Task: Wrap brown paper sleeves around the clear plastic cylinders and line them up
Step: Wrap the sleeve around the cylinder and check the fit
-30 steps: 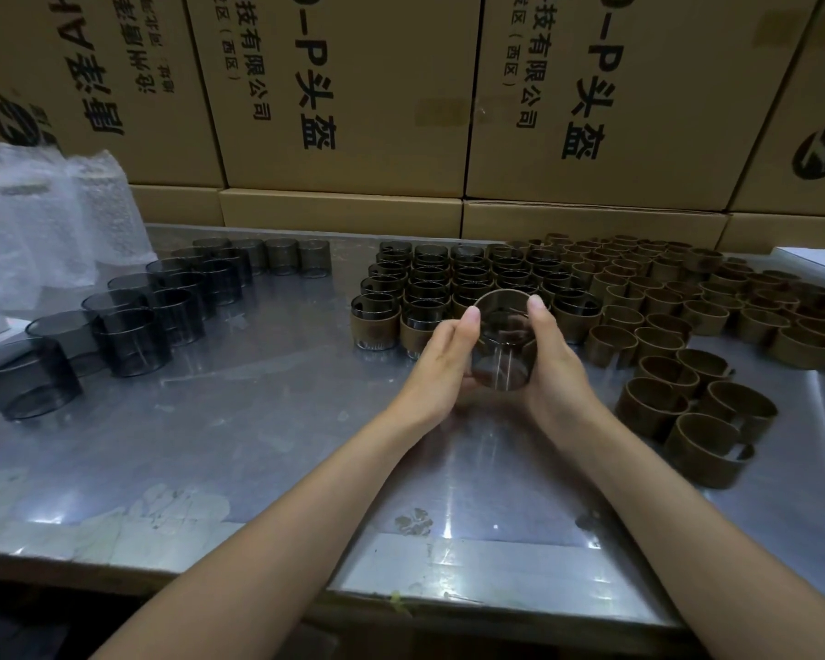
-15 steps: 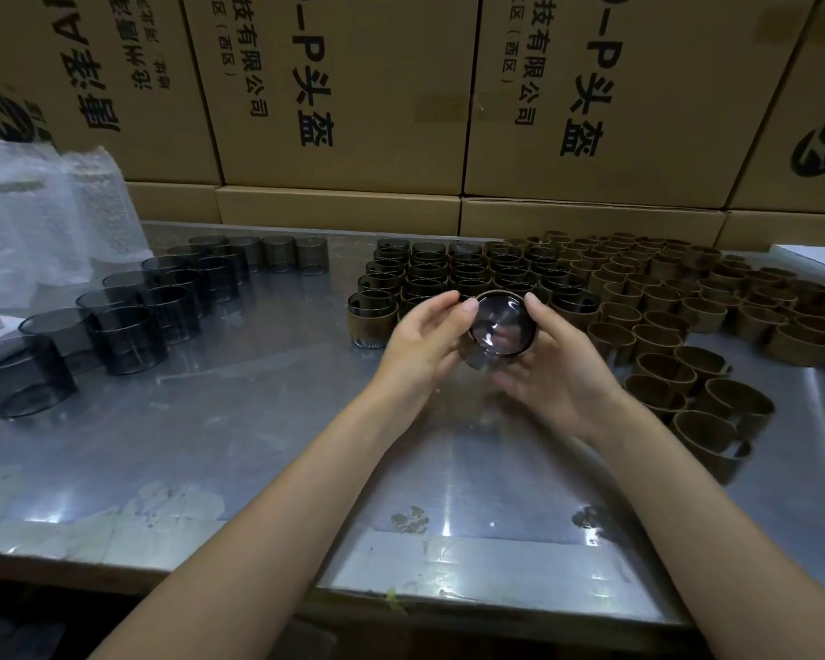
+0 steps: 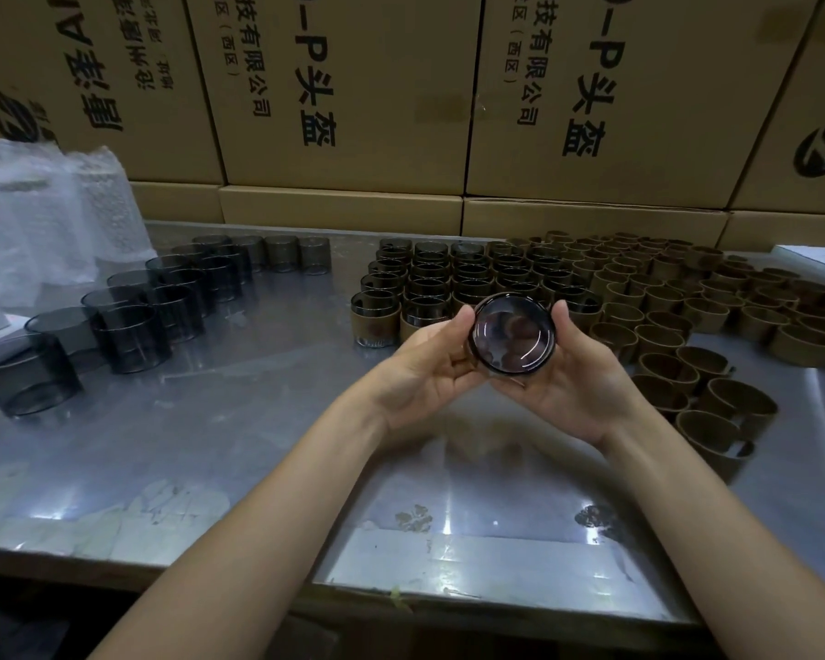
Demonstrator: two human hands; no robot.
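1. Standing at the far left of the metal table (image 3: 220, 450) was a heap of bubble wrap (image 3: 44, 221), pale and crumpled, with a small white object just in front of it at the frame's edge.
2. Just right of that, bare smoky cylinders (image 3: 129, 335) ran in a double row from the near left corner toward the far middle, upright and close together, none of them sleeved.
3. In the middle, the left hand (image 3: 420, 369) and the right hand (image 3: 572, 388) held one clear cylinder (image 3: 513, 333) between them above the table, both palms turned up, fingers curled around its sides. Its open end was tipped toward the camera, so the round bottom showed through the wall. Whether a sleeve was on it could not be told from this angle.
4. Just beyond the hands stood the sleeved cylinders (image 3: 429, 283), packed in straight rows, each with a brown band around its lower part and a dark rim showing above. The nearest row lay partly behind the fingers.
5. To the right, empty brown paper sleeves (image 3: 715, 321) stood on edge as open rings, crowded at the far side and thinning out to a few loose ones near the right forearm.
6. At the far right edge lay a flat white item (image 3: 820, 259), only partly in view.
7. Along the far side, behind everything, cardboard boxes (image 3: 353, 88) with black printed characters were stacked like a wall.
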